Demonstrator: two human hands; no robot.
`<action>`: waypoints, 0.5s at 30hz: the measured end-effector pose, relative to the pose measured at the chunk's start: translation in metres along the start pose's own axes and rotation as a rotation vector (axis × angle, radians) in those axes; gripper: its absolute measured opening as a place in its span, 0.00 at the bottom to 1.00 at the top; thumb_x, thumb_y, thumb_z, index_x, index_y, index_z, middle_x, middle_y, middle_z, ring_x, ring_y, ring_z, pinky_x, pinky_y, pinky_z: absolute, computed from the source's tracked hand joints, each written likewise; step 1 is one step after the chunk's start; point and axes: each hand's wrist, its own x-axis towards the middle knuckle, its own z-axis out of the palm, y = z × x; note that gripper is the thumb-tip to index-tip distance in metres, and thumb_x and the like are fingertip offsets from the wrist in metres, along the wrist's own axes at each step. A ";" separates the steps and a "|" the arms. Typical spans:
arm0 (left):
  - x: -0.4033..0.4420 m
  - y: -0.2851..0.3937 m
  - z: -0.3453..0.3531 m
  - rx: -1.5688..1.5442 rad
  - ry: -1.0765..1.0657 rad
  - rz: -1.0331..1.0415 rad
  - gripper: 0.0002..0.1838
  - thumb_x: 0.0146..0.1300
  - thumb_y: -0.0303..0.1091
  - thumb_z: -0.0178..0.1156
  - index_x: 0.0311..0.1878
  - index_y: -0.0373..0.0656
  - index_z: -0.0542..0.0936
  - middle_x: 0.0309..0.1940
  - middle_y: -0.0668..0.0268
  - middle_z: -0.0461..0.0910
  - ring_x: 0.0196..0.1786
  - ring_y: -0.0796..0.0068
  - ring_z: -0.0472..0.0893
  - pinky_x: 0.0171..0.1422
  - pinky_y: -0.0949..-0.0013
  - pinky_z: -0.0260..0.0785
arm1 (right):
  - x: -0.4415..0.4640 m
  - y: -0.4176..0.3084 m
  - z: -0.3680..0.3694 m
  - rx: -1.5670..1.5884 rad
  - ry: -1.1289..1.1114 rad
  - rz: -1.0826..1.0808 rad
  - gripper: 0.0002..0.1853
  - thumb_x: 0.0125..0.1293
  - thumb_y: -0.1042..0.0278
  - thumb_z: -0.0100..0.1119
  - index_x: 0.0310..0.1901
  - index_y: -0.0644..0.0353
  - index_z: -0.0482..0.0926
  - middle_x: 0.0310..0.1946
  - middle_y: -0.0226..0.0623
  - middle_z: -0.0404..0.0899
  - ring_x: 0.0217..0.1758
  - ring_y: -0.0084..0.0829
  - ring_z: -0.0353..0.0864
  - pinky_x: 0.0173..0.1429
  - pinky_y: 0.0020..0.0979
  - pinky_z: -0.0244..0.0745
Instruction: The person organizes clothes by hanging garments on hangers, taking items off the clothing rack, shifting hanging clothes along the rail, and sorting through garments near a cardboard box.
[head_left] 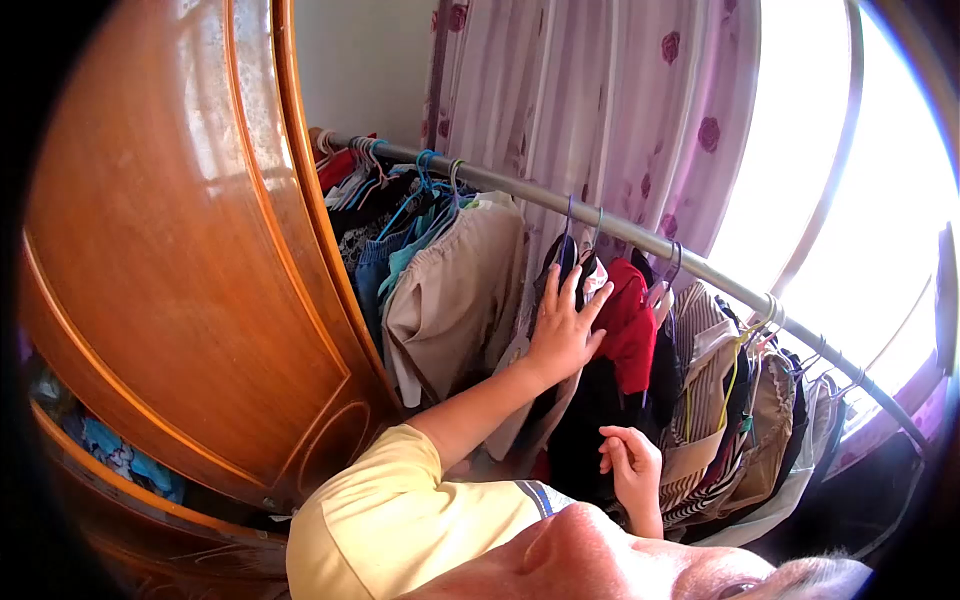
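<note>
My left hand (570,320) reaches up to the rail with its fingers spread apart. It lies against dark and white garments (592,275) that hang from a purple hanger (568,225) and another beside it. A red garment (628,320) hangs just right of these fingers. Lower down, my right hand (632,465) is loosely closed in front of dark hanging clothes, and I see nothing in it. Left of my left hand hangs a beige garment (455,290) with a gathered waist. A striped garment (697,350) hangs above and right of my right hand.
A metal rail (620,228) slopes down to the right, carrying several hangers with clothes. A wooden wardrobe door (180,230) stands at left, with blue cloth (115,450) in an opening below it. Behind the rail are a pink patterned curtain (600,100) and a bright window (860,150).
</note>
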 end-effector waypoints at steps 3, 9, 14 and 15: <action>0.003 -0.011 0.025 0.024 0.023 -0.074 0.39 0.61 0.31 0.68 0.78 0.56 0.72 0.79 0.43 0.58 0.73 0.33 0.65 0.79 0.42 0.64 | -0.005 0.001 -0.007 -0.026 -0.011 -0.019 0.08 0.78 0.77 0.57 0.49 0.67 0.86 0.30 0.33 0.81 0.25 0.19 0.80 0.30 0.23 0.75; 0.005 -0.023 0.019 -0.001 -0.081 -0.141 0.35 0.62 0.25 0.62 0.73 0.63 0.79 0.76 0.52 0.67 0.62 0.46 0.79 0.67 0.51 0.76 | -0.015 0.010 -0.014 0.036 0.013 0.002 0.08 0.78 0.77 0.58 0.49 0.67 0.86 0.30 0.33 0.81 0.25 0.18 0.80 0.30 0.22 0.76; 0.001 -0.050 0.031 -0.019 -0.027 -0.196 0.34 0.64 0.20 0.56 0.72 0.60 0.79 0.72 0.52 0.71 0.61 0.43 0.82 0.63 0.49 0.78 | -0.016 0.008 -0.020 0.033 -0.002 0.002 0.08 0.78 0.78 0.58 0.49 0.68 0.86 0.30 0.33 0.82 0.25 0.18 0.80 0.30 0.22 0.76; 0.000 -0.058 0.032 -0.024 0.032 -0.190 0.29 0.67 0.24 0.55 0.70 0.59 0.81 0.72 0.52 0.72 0.58 0.44 0.83 0.61 0.48 0.79 | -0.017 0.006 -0.021 0.017 -0.006 -0.002 0.08 0.78 0.78 0.58 0.49 0.68 0.86 0.30 0.33 0.82 0.25 0.18 0.80 0.30 0.22 0.76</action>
